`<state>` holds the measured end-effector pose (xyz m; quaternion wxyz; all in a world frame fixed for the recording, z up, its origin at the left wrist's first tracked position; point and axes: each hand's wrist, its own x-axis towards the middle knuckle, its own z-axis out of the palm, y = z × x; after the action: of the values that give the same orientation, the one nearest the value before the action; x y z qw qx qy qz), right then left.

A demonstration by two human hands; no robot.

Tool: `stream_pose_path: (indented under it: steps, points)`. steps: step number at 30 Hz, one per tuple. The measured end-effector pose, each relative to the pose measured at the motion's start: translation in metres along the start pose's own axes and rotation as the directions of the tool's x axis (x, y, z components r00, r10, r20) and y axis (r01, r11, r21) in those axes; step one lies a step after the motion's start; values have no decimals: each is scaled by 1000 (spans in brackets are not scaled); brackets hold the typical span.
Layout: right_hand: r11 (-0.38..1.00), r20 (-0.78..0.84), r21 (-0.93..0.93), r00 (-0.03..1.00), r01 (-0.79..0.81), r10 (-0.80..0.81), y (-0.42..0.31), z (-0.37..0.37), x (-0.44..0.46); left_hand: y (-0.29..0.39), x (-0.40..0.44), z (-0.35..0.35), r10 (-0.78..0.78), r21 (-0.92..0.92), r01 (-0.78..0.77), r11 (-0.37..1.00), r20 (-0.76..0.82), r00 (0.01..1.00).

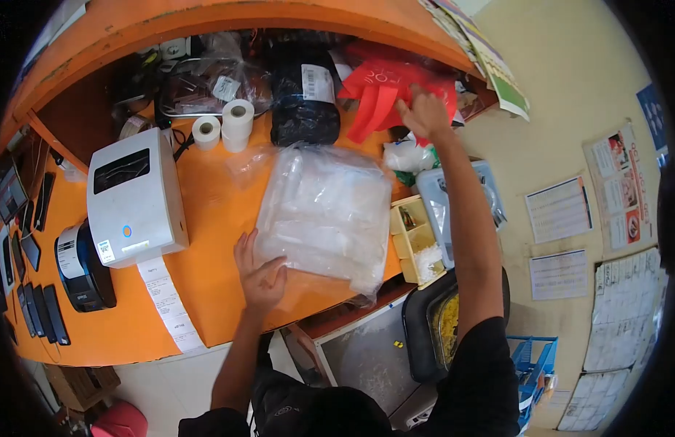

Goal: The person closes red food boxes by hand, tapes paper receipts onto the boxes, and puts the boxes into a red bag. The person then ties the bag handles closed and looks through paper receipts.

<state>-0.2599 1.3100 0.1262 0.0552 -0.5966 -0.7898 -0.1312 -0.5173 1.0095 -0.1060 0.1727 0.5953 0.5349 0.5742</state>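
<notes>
My left hand (262, 272) is open, its fingers spread at the lower left corner of a stack of clear plastic bags (326, 207). The stack lies flat on the orange desk (221, 291). At the back right, my right hand (427, 115) is on a red bag (385, 91) with white lettering, under the raised shelf. Its fingers are bent into the red material, and a red strap hangs to the left of it. Part of the red bag is hidden behind the hand and the shelf edge.
A black wrapped roll (305, 109) and white label rolls (237, 124) stand behind the stack. On the left are a white label printer (137, 197) and several phones (42, 313). A yellow divided box (416, 237) and clear-blue tub (436, 197) sit at the right.
</notes>
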Motion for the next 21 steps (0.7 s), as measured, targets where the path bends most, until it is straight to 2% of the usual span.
stream_pose_path:
  steps: [2, 4, 6, 8, 10, 11, 13, 14, 16, 17, 19, 20, 21]
  points:
    - [989, 1, 150, 1000, -10, 10, 6, 7, -3, 58, 15, 9, -39, -116, 14, 993, -214, 976]
    - [970, 19, 242, 1000, -2, -2, 13, 7, -6, 96, 43, 34, 98, -265, -126, 956, -114, 989]
    - [895, 24, 444, 999, -45, 38, 16, -7, -5, 114, 78, 83, 128, -382, -127, 915, -22, 992]
    - [795, 85, 592, 991, -134, 103, 14, -19, -6, 131, 127, 128, 277, -340, -261, 903, -4, 961]
    - [830, 157, 538, 985, -147, 73, 10, -43, -8, 148, 167, 156, 419, -114, -415, 903, 17, 908]
    - [844, 195, 513, 979, -154, 60, 9, -58, -10, 146, 174, 163, 448, -107, -441, 891, 51, 893]
    - [798, -1, 578, 977, -174, 214, 15, -94, -18, 141, 181, 179, 502, -96, -493, 865, 112, 858]
    - [772, -99, 611, 950, -177, 296, 21, -112, -24, 140, 173, 182, 525, -53, -522, 851, 71, 848]
    - [392, -83, 911, 872, -130, 483, 45, -141, -37, 134, 152, 176, 580, 34, -580, 814, 2, 815]
    - [165, -34, 984, 826, -72, 563, 53, -146, -47, 132, 150, 175, 639, 152, -632, 760, 9, 769]
    - [-98, -1, 993, 820, 70, 572, 59, -143, -69, 123, 162, 192, 649, 289, -623, 726, 11, 761]
    - [-222, 8, 964, 821, 145, 572, 63, -142, -77, 119, 163, 200, 705, 307, -675, 671, 15, 709]
    - [-195, -18, 962, 755, 192, 655, 85, -132, -86, 121, 166, 203, 757, 326, -720, 612, 20, 653]
